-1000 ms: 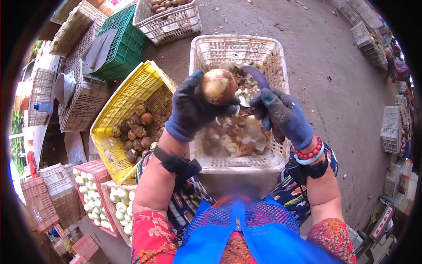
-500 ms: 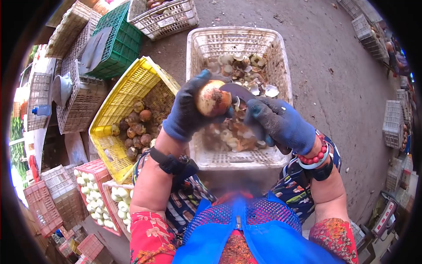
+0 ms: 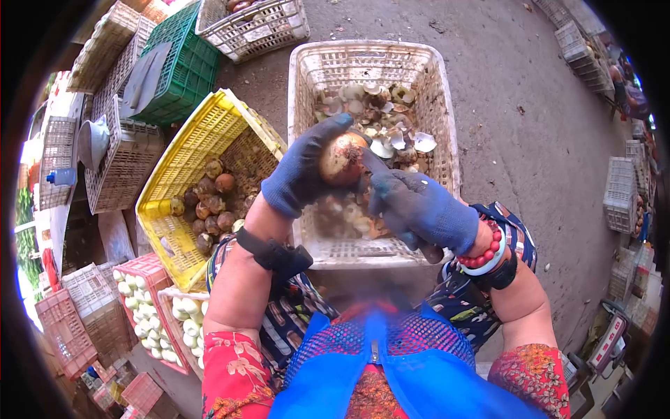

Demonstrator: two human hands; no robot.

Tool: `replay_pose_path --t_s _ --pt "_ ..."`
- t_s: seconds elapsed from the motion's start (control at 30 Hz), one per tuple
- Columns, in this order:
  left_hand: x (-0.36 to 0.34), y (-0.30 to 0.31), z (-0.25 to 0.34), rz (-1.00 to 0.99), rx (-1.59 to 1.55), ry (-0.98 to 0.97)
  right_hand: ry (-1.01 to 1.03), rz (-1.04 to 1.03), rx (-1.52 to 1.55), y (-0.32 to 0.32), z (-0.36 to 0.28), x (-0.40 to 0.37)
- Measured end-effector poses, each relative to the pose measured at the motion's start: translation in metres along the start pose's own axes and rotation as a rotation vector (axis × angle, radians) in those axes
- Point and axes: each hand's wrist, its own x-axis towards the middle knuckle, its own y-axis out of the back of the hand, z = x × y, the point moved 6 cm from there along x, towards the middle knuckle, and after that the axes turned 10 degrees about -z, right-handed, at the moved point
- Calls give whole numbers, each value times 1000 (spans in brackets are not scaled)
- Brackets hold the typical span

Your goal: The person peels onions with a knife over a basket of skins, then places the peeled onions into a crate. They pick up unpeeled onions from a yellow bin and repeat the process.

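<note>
**Clerk:** Item one?

**Checker:** Left hand [image 3: 303, 171], blue glove. Fingers and thumb are wrapped around a brown-skinned bulb [image 3: 343, 157]. It is held up over the near half of the white basket [image 3: 307, 91].

**Clerk:** Item two?

**Checker:** Right hand [image 3: 419, 209], blue glove, just beside the bulb on its right. The lower fingers are curled tight about a dark handle [image 3: 430, 253], whose end sticks out under the heel of the hand. The forefinger is stretched out with its tip against the bulb. Blade: cannot tell, hidden.

**Clerk:** Basket contents?

**Checker:** Peelings [image 3: 391, 133], pale and brown, cup-shaped, heaped from the middle toward the near wall.

**Clerk:** To the left?

**Checker:** Yellow crate [image 3: 209, 119], tilted, touching the white basket's left side. It holds unpeeled bulbs [image 3: 209, 202] at its low end. Nearer the person is a pink crate [image 3: 150, 264] of white peeled pieces [image 3: 143, 307]. Beyond the yellow crate is a green crate [image 3: 188, 63].

**Clerk:** Worn items?

**Checker:** Black strap [image 3: 272, 255] on the left wrist, red bead bracelet [image 3: 481, 255] on the right, blue mesh apron [image 3: 391, 363] at the chest.

**Clerk:** Surface?

**Checker:** Bare ground [image 3: 523, 140], with more stacked crates well apart along the right edge.
</note>
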Motion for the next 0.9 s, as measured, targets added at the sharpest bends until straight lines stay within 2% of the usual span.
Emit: replay_pose_path --t_s 0.03,0.07,0.1,0.13,0.17,0.23,0.33,0.37,0.43,0.47,0.53,0.6,0.67,0.73,0.83,0.9 --pt "1 -2 -5 35 -397 41 36 48 -75 2 2 2" --pt "3 -10 -8 66 -796 83 214 237 -146 -5 19 15" --pt "5 -13 -6 78 -925 120 389 427 -215 -9 14 13" --pt "7 -16 -4 97 -1054 159 399 474 -300 -7 14 10" --pt "10 -11 2 100 -910 182 412 522 -391 -3 10 7" --pt "15 -7 6 121 -937 173 434 605 -585 1 0 2" --pt "15 -11 4 144 -1304 84 480 675 -791 1 -5 -3" --pt "16 -11 5 139 -1326 48 514 674 -807 0 -8 -4" --pt "17 -10 2 131 -1391 145 599 650 -800 3 -11 -4" --pt "16 -8 -3 125 -1432 280 647 629 -777 9 -9 -5" --pt "15 9 -4 156 -970 250 678 576 -609 18 -9 -9" --pt "13 22 23 200 29 -69 705 630 -518 21 -20 -14" --pt "20 20 26 158 -454 220 649 671 -487 22 -26 -12" --pt "24 -3 16 157 -1175 539 643 673 -346 18 -23 -5" --pt "24 -6 16 194 -802 534 604 661 -310 17 -27 1" --pt "24 -10 15 295 -861 510 565 648 -339 16 -31 4"
